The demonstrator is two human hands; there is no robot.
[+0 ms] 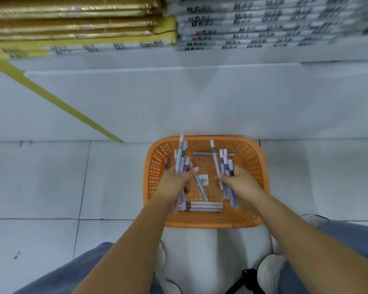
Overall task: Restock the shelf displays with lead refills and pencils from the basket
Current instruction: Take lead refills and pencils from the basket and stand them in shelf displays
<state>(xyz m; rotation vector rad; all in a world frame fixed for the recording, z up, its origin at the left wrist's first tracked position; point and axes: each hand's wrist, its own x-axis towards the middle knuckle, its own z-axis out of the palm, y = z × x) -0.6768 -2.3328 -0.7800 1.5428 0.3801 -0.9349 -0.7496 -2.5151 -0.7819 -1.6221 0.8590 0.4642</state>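
Observation:
An orange plastic basket (202, 222) sits on the floor in front of me, low in the middle of the head view. My left hand (174, 180) grips a bundle of pale blue, grey and purple pencils (181, 158) over the basket's left half. My right hand (239, 181) grips a second bundle of pencils (225, 164) over the right half. Loose pencils (204, 206) lie on the basket floor near its front wall, one more (202, 153) lies at the back, and a small barcode label (204, 179) rests between my hands.
A white shelf base (179, 98) rises just behind the basket. Above it lie stacked gold-wrapped packs (72, 20) at left and white printed packs (253, 26) at right. A yellow strip (57, 100) runs diagonally at left. My knees and pale shoes (270, 270) frame the bottom.

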